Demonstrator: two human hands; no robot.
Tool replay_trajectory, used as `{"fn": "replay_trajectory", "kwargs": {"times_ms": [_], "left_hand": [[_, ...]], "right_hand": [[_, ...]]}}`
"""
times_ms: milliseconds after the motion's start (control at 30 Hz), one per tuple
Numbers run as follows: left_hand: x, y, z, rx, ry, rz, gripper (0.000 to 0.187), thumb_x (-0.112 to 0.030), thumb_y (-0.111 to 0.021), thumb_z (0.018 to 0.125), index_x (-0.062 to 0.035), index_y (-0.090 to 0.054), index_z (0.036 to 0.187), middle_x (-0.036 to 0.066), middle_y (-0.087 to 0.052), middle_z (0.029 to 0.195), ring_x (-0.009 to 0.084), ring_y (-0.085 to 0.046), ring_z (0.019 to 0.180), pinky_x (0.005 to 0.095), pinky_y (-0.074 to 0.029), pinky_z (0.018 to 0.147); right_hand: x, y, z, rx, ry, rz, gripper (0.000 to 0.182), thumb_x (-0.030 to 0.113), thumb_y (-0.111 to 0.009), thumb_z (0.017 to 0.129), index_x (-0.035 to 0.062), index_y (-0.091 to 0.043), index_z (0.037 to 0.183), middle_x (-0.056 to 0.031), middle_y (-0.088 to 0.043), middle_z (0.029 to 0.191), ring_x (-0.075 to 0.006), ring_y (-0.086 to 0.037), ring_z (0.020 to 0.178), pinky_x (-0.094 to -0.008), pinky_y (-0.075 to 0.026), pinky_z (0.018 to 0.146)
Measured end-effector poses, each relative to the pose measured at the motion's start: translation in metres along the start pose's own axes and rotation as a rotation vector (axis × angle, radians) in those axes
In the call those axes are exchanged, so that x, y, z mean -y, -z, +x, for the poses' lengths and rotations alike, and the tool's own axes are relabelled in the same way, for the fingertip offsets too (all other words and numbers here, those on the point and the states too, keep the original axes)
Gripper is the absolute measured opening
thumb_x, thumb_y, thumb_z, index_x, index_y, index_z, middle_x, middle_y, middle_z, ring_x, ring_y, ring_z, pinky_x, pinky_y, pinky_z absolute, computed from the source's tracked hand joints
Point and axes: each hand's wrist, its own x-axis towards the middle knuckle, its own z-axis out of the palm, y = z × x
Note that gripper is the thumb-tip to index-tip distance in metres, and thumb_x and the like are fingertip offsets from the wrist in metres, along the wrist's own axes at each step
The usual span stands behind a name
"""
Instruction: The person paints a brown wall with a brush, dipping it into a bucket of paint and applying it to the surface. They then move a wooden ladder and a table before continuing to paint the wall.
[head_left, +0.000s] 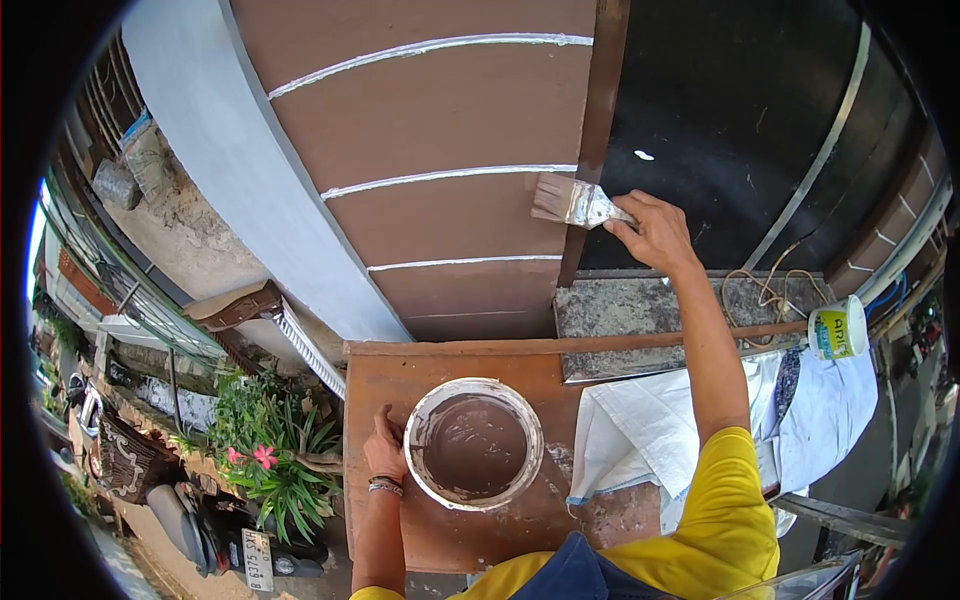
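My right hand is closed around the handle of a wide paintbrush. Its bristles, coated in brown, lie against the brown wall just below a white line. On the wooden tabletop stands a round white bucket holding brown paint. My left hand rests on the tabletop at the bucket's left side, fingers stretched forward and touching or nearly touching the bucket. Some of its fingers are hidden from view.
White cloth drapes over the table's right side, near a small labelled tub. A dark door panel adjoins the wall. Left and below are a flowering plant and a parked motorbike.
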Motion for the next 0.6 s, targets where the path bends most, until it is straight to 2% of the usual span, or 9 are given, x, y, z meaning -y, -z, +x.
{"fn": "replay_trajectory", "kwargs": {"times_ms": [600], "left_hand": [[0.004, -0.003, 0.0, -0.013, -0.014, 0.002, 0.066, -0.044, -0.072, 0.087, -0.0088, -0.047, 0.137, 0.003, -0.06, 0.067, 0.029, -0.062, 0.059, 0.0423, -0.047, 0.056]], "right_hand": [[0.009, -0.003, 0.0, 0.016, -0.011, -0.013, 0.034, 0.031, -0.072, 0.088, 0.0068, -0.074, 0.112, -0.0094, -0.071, 0.102, -0.0338, -0.069, 0.093, -0.0439, -0.053, 0.081]]}}
